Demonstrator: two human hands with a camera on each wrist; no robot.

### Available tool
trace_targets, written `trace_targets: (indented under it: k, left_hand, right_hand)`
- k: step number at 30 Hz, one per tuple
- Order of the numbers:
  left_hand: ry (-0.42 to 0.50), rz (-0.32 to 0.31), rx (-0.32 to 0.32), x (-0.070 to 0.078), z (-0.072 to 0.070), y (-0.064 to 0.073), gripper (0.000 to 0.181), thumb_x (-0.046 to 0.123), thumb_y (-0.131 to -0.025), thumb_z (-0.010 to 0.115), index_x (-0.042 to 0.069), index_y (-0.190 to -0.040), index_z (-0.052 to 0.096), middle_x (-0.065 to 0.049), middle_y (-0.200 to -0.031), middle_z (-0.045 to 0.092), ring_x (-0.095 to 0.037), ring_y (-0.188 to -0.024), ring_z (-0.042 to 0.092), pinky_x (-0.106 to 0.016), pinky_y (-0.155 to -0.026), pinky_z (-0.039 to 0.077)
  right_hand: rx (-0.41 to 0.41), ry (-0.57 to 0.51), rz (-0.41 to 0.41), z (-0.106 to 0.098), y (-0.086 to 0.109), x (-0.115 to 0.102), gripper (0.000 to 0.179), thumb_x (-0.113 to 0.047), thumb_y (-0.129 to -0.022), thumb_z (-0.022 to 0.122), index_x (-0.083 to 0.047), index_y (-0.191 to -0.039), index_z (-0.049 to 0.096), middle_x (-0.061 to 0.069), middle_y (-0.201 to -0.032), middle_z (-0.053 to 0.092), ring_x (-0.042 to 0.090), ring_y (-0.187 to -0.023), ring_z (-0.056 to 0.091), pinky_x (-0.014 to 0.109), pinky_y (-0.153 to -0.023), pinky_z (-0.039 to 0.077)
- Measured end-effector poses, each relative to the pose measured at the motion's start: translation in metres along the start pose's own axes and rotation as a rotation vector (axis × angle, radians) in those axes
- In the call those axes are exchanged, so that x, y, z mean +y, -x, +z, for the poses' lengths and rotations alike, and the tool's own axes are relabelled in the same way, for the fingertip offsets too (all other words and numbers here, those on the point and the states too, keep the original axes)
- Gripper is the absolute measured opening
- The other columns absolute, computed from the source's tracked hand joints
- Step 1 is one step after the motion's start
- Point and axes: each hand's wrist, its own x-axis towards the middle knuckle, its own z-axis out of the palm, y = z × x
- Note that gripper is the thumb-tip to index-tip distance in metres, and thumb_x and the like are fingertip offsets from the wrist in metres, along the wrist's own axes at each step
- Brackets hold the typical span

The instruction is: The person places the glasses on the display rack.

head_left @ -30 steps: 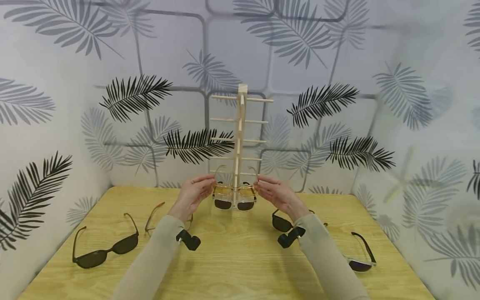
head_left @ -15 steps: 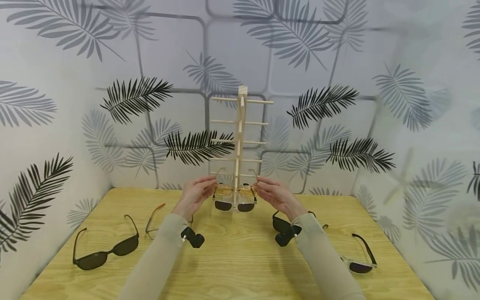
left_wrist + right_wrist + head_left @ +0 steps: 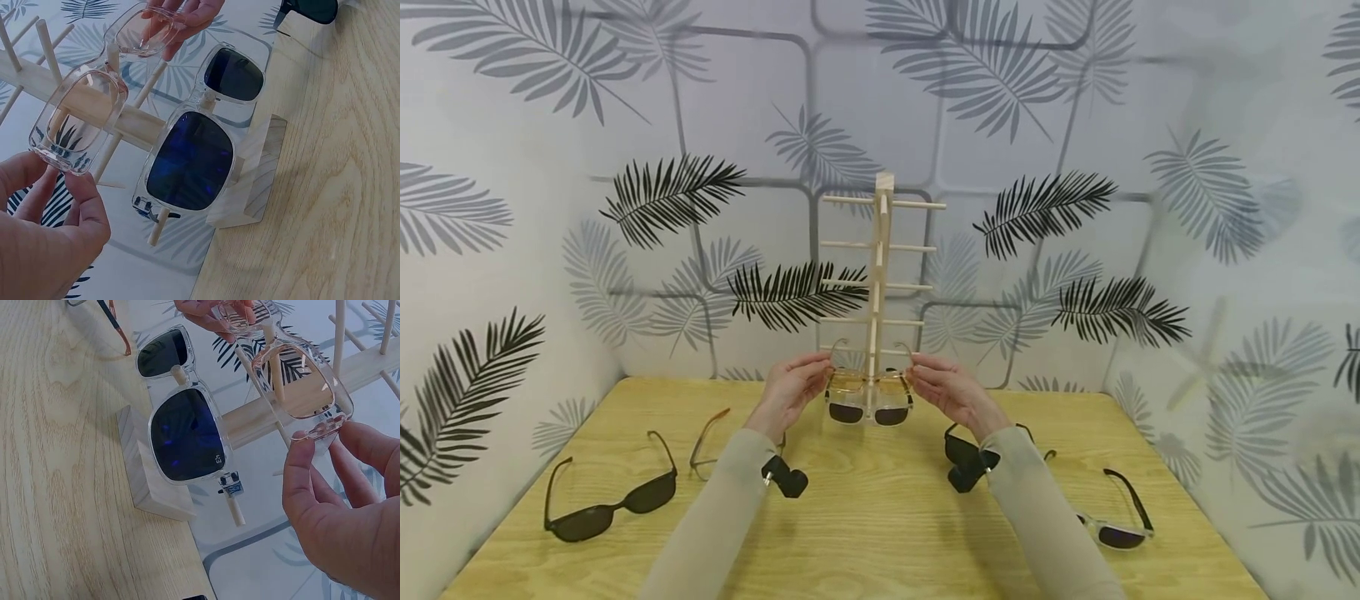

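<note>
Both hands hold a pair of clear-framed glasses with pale orange-tinted lenses [image 3: 893,383], one hand at each side. My left hand [image 3: 792,393] pinches one outer corner between thumb and fingers. At the opposite corner, my right hand [image 3: 953,393] does the same. The glasses are in front of a wooden eyewear stand [image 3: 881,275], across its post; whether they touch a peg is hard to tell. Just below them, clear-framed sunglasses with dark lenses [image 3: 190,161] rest on the lowest pegs. In the right wrist view, the stand's block base [image 3: 150,472] shows below those sunglasses.
Black sunglasses [image 3: 613,507] lie on the wooden table [image 3: 880,533] at left, beside thin-framed glasses [image 3: 703,450] partly behind the left arm. Dark sunglasses [image 3: 961,448] and clear-framed sunglasses with black temples [image 3: 1122,536] lie at right. A leaf-patterned wall covering [image 3: 880,100] stands behind.
Slightly lower than before, the tinted glasses have shifted a little at the stand. Both hands keep their pinch, and the forearms have moved slightly inward.
</note>
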Motion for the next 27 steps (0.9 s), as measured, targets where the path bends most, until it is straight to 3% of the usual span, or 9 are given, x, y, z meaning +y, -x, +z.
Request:
trace_targets:
  k: [7, 16, 21, 24, 27]
  left_hand:
    - [-0.042, 0.005, 0.02, 0.001, -0.002, 0.001, 0.034, 0.008, -0.096, 0.063, 0.0, -0.129, 0.062, 0.007, -0.089, 0.071, -0.013, -0.091, 0.064, -0.029, -0.088, 0.054]
    - [-0.072, 0.015, 0.047, 0.002, -0.003, 0.001, 0.036, 0.013, -0.096, 0.065, 0.001, -0.129, 0.062, 0.007, -0.086, 0.07, -0.012, -0.089, 0.065, -0.023, -0.074, 0.054]
    - [-0.091, 0.023, 0.064, 0.001, -0.008, 0.004, 0.032, 0.016, -0.096, 0.065, 0.005, -0.126, 0.063, 0.006, -0.091, 0.068, -0.014, -0.093, 0.063, -0.021, -0.069, 0.052]
    - [-0.096, 0.021, 0.057, 0.002, -0.011, 0.006, 0.03, 0.018, -0.096, 0.065, 0.007, -0.124, 0.063, 0.007, -0.088, 0.068, -0.011, -0.087, 0.063, -0.021, -0.068, 0.052]
    - [-0.108, 0.013, 0.04, 0.004, -0.013, 0.008, 0.029, 0.019, -0.096, 0.065, 0.007, -0.123, 0.063, 0.008, -0.083, 0.066, -0.008, -0.079, 0.062, -0.021, -0.066, 0.051]
  right_hand:
    - [0.005, 0.006, -0.005, 0.0, 0.001, 0.0, 0.049, -0.006, -0.099, 0.056, -0.001, -0.146, 0.044, 0.01, -0.118, 0.068, 0.014, -0.101, 0.069, 0.026, -0.091, 0.056]
    - [0.011, 0.019, -0.017, 0.0, 0.006, -0.002, 0.046, -0.005, -0.1, 0.055, -0.001, -0.144, 0.046, 0.004, -0.11, 0.072, 0.015, -0.104, 0.068, 0.031, -0.1, 0.052]
    - [0.031, 0.054, -0.024, -0.005, 0.01, -0.001, 0.047, -0.006, -0.1, 0.055, 0.001, -0.145, 0.044, -0.001, -0.105, 0.07, 0.011, -0.098, 0.067, 0.025, -0.091, 0.055]
    - [0.043, 0.082, -0.018, -0.007, 0.013, -0.001, 0.048, -0.008, -0.101, 0.055, 0.002, -0.146, 0.042, 0.0, -0.108, 0.065, 0.012, -0.099, 0.063, 0.023, -0.086, 0.055]
    - [0.048, 0.086, -0.011, -0.006, 0.017, -0.002, 0.048, -0.008, -0.101, 0.054, 0.004, -0.145, 0.041, 0.0, -0.103, 0.063, 0.01, -0.089, 0.062, 0.021, -0.081, 0.055]
